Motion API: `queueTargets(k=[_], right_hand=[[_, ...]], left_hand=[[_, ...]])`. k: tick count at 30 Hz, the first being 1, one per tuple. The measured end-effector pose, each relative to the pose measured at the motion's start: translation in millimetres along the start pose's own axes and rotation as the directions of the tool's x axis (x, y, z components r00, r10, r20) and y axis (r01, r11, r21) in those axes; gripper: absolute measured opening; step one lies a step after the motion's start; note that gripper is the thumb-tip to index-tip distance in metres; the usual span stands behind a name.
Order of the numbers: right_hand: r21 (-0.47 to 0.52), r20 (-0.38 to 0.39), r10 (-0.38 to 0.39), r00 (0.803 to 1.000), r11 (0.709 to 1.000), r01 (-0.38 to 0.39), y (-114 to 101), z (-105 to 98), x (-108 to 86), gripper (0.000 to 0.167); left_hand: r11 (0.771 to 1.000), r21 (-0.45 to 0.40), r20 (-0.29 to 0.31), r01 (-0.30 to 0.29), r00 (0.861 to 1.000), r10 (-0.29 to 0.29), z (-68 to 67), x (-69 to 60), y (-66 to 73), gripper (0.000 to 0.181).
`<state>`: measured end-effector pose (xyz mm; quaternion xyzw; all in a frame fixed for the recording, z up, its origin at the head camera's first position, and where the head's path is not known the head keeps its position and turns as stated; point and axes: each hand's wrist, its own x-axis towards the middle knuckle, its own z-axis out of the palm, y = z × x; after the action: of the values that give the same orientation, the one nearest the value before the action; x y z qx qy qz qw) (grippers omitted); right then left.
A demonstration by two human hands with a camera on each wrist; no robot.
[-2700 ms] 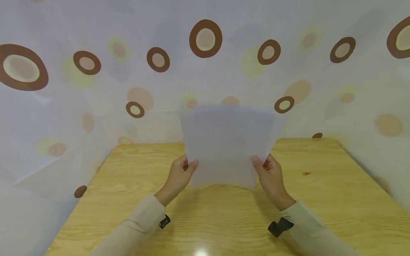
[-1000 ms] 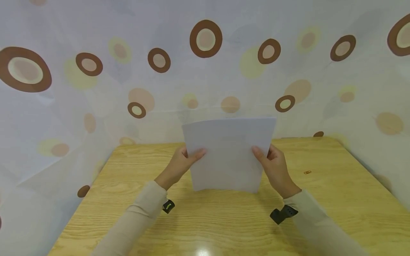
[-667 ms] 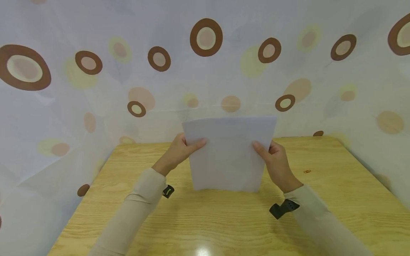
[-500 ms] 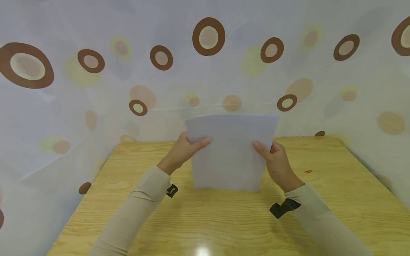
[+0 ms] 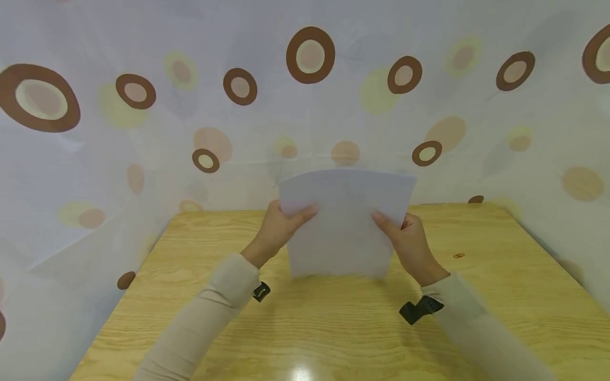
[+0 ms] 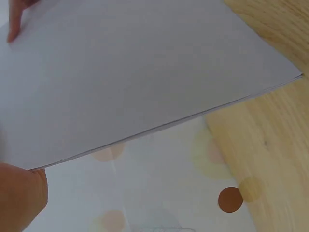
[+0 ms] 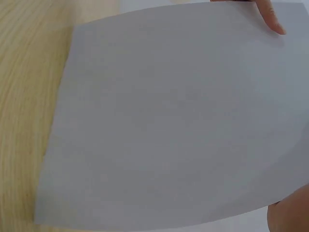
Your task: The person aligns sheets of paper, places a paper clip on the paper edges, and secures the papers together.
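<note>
A stack of white paper (image 5: 345, 238) is held up at the middle of the head view, its top edge bowed slightly. My left hand (image 5: 281, 227) grips its left side, with the thumb on the near face and the fingers hidden behind. On the opposite side my right hand (image 5: 410, 243) holds the paper the same way. In the left wrist view the edge of the paper (image 6: 159, 82) shows thin layers of more than one sheet. The right wrist view is mostly filled by the paper's near face (image 7: 169, 121).
An orange paper clip (image 5: 459, 255) lies on the wooden table (image 5: 324, 328), right of the right hand. A white sheet with brown and pastel ovals (image 5: 267, 127) hangs behind the table and along its sides. Dark wrist straps (image 5: 421, 309) sit below both hands.
The fanned sheets from earlier are now gathered into an even stack. Both hands have moved up along its sides, and just now the top edge bows a little more.
</note>
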<state>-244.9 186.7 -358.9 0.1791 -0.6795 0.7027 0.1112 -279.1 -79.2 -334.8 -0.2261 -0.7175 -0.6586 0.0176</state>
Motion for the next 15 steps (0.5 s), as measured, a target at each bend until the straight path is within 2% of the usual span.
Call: queueTargets(k=[4, 10, 15], right_hand=[[-0.024, 0.018, 0.058, 0.998, 0.998, -0.057, 13, -1, -8.0, 0.019], [-0.084, 0.004, 0.175, 0.985, 0.981, -0.174, 29, 0, -13.9, 0.028], [-0.144, -0.033, 0.244, 0.969, 0.958, -0.247, 38, 1, -16.6, 0.043]], left_hand=[[0.998, 0.033, 0.043, 0.056, 0.997, -0.057, -0.3, -5.3, -14.3, 0.049], [0.999, 0.023, 0.084, 0.048, 0.995, -0.050, 0.5, -9.3, -33.9, 0.059], [0.995, 0.041, 0.125, 0.088, 0.988, -0.093, 2.3, -12.8, -50.5, 0.057]])
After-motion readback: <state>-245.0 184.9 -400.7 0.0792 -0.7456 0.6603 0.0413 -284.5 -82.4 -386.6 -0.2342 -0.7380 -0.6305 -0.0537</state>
